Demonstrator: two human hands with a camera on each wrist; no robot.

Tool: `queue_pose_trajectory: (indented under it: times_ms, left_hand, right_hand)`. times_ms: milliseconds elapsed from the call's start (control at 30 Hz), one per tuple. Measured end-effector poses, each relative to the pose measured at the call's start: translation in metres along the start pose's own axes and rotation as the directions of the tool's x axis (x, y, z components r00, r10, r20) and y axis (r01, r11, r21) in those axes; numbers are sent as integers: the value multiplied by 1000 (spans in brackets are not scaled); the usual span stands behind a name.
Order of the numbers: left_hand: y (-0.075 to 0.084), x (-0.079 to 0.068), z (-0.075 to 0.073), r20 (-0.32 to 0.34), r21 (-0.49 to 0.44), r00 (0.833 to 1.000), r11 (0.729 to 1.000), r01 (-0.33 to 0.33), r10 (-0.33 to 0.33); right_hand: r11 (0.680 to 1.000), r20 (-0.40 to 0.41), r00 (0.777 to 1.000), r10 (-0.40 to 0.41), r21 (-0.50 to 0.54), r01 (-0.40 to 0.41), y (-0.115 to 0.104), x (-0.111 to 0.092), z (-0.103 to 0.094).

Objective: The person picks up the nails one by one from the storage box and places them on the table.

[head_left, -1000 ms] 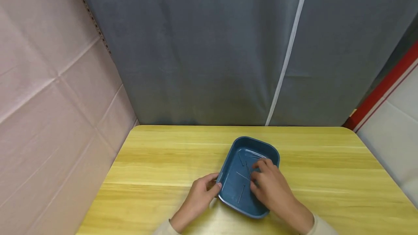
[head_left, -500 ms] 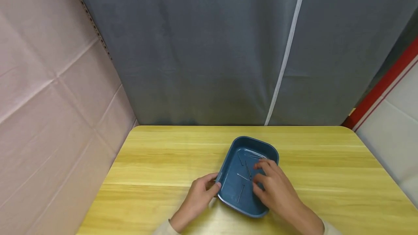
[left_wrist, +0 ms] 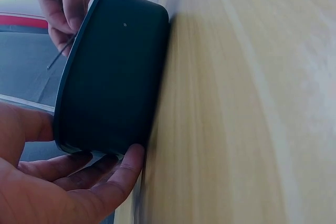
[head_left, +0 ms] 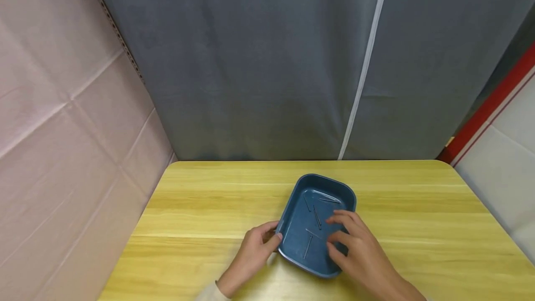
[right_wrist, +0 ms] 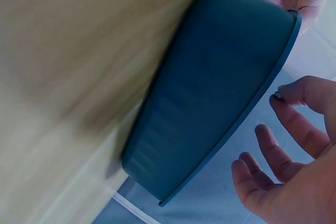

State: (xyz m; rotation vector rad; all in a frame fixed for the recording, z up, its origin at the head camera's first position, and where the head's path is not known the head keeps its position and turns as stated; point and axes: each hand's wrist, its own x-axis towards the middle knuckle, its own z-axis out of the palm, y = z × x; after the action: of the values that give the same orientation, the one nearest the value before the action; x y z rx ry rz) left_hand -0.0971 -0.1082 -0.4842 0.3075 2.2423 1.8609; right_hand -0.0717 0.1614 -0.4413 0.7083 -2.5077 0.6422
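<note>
A deep blue rectangular tray [head_left: 292,245] stands on the wooden table, and several thin dark nails [head_left: 317,217] lie scattered on its floor. My left hand [head_left: 256,247] holds the tray's left rim, thumb over the edge and fingers outside; in the left wrist view its fingers [left_wrist: 118,177] touch the outer wall. Over the tray's right side, my right hand [head_left: 359,247] pinches one nail [left_wrist: 59,53] between thumb and index finger. That nail points left, above the tray floor. The right wrist view shows only its end [right_wrist: 278,95] at the fingertips; the other fingers are spread.
The yellow wood-grain table [head_left: 200,208] extends on both sides of the tray. Behind it hangs a grey curtain [head_left: 259,68] with a pale vertical strip. A pinkish panel [head_left: 75,161] stands at the left, and a white panel with a red band [head_left: 497,101] at the right.
My right hand has drawn back to the right and nearer to me, carrying the pinched nail along. The left hand, the tray and the lying nails stay as they were.
</note>
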Motion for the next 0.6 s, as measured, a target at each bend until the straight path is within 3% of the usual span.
queue_pose_trajectory:
  times_ms: [300, 433, 600]
  left_hand:
    - [2, -1, 0, 2, 5, 1000, 1000, 9, -9]
    - [1, -1, 0, 4, 16, 1000, 1000, 18, -18]
    - [1, -1, 0, 3, 15, 1000, 1000, 17, -17]
  right_hand:
    - [986, -72, 997, -1, 169, 13, -2, -19, -7]
    - [968, -128, 989, -72, 230, 100, 2, -28, -7]
    - [951, -170, 972, -161, 235, 199, 7, -39, -5]
